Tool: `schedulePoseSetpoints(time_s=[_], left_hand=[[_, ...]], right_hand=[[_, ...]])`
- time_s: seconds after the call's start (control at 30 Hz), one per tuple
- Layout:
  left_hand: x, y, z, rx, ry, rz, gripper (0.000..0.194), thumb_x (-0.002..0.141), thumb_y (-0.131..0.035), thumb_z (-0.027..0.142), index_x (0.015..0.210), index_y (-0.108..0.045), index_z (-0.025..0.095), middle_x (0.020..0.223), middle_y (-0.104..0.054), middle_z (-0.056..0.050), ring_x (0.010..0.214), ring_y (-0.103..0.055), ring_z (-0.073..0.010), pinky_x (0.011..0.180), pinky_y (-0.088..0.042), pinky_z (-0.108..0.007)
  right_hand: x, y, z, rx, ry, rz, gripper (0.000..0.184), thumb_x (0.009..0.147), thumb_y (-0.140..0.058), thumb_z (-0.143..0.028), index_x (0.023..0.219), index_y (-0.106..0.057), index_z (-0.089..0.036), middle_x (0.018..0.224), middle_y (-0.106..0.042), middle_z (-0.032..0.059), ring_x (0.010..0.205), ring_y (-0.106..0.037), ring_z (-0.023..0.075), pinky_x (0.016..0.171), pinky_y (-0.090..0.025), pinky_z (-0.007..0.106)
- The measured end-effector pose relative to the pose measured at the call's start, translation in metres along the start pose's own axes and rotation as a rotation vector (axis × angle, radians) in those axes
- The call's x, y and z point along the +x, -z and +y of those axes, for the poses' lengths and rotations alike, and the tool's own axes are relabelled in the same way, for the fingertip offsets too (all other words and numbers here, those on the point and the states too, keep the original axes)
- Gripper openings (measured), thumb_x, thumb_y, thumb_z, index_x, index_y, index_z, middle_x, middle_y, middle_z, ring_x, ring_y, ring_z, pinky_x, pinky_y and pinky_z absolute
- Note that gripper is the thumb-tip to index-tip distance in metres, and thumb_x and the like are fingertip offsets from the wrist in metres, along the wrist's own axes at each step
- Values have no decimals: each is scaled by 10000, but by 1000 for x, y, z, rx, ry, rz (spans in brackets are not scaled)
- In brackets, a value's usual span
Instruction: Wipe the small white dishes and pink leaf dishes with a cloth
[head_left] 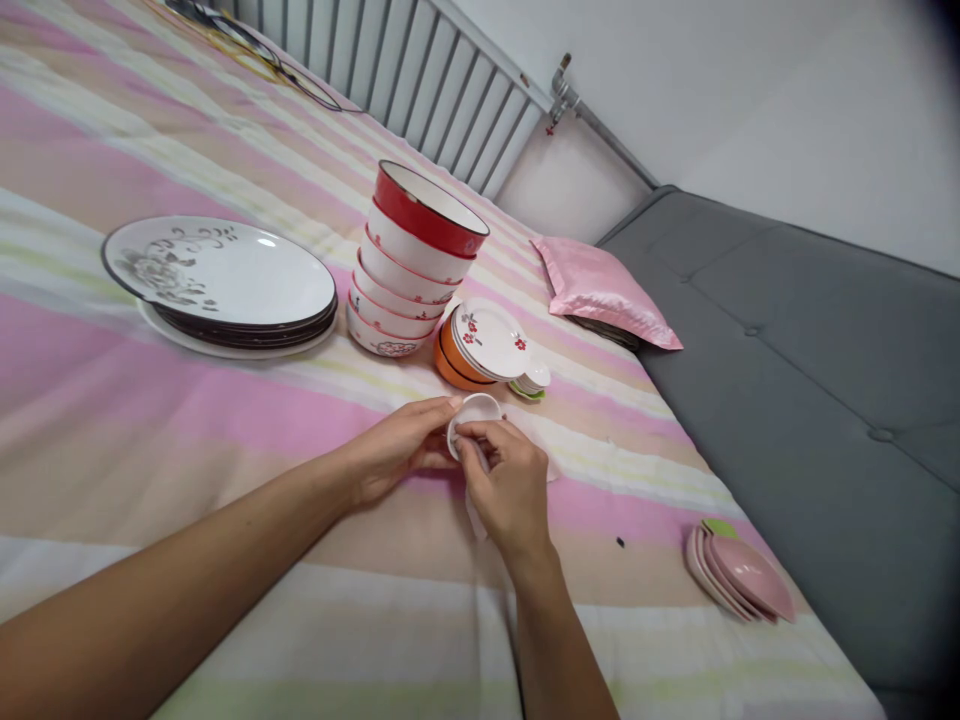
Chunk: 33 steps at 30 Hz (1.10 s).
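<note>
My left hand (405, 442) grips a small white dish (481, 404) by its left rim, tilted so that its hollow faces me. The fingers of my right hand (511, 482) are pinched together inside the dish. A thin whitish cloth or tissue (475, 518) hangs from under my right hand, and its folds are mostly hidden. Just beyond the hands, flower-patterned small plates (491, 338) rest on orange bowls (454, 366). Beside them sits a little stack of small white dishes (535, 374) with a green one (528, 393) at the bottom.
A tall stack of red-and-white bowls (420, 250) stands behind, left of the orange bowls. Dark-rimmed plates (225, 270) are piled farther left. Pink leaf-shaped dishes (750, 575) lie at right, near the grey headboard (772, 350). A pink pillow (600, 285) and cables (255, 55) lie farther back on the striped bedsheet (300, 620).
</note>
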<state>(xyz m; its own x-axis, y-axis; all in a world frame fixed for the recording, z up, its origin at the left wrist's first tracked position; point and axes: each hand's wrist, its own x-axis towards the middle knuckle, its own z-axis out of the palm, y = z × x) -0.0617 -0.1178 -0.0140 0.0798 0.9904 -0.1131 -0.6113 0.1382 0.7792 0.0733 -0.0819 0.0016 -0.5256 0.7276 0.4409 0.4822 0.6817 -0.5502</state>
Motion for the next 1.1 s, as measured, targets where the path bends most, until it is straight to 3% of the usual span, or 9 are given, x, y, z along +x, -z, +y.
schedulePoseSetpoints(time_s=[0.3,0.57,0.87,1.1], left_hand=[[-2,-3,2,-57,123,-19,200,843,-534,342,916,-606,171,891,-643,-40,803,-596,-137,745,-527,-305],[-3,-4,1,-59,144,-33,215,832,-546,356,915,-614,170,893,-647,-37,792,-598,-137,763,-524,-320],[-3,-5,3,15,95,-5,300,831,-533,405,989,-636,172,984,-663,-70,874,-599,-176,801,-505,-350],[-1,-2,1,1,21,-2,281,811,-570,404,961,-633,175,974,-667,-70,912,-597,-183,846,-481,-366]], right_hand=[[0,-5,-2,-121,129,240,145,833,-509,-143,860,-646,-182,833,-671,36,804,-605,142,748,-472,261],[0,-6,2,-220,109,354,151,832,-499,-139,859,-643,-176,818,-663,42,786,-598,143,729,-468,252],[0,-5,5,-320,16,329,193,776,-490,-118,853,-658,-173,794,-646,48,717,-592,157,680,-460,271],[2,-3,7,-253,-94,192,167,738,-517,-164,812,-666,-173,791,-660,50,681,-593,164,660,-462,285]])
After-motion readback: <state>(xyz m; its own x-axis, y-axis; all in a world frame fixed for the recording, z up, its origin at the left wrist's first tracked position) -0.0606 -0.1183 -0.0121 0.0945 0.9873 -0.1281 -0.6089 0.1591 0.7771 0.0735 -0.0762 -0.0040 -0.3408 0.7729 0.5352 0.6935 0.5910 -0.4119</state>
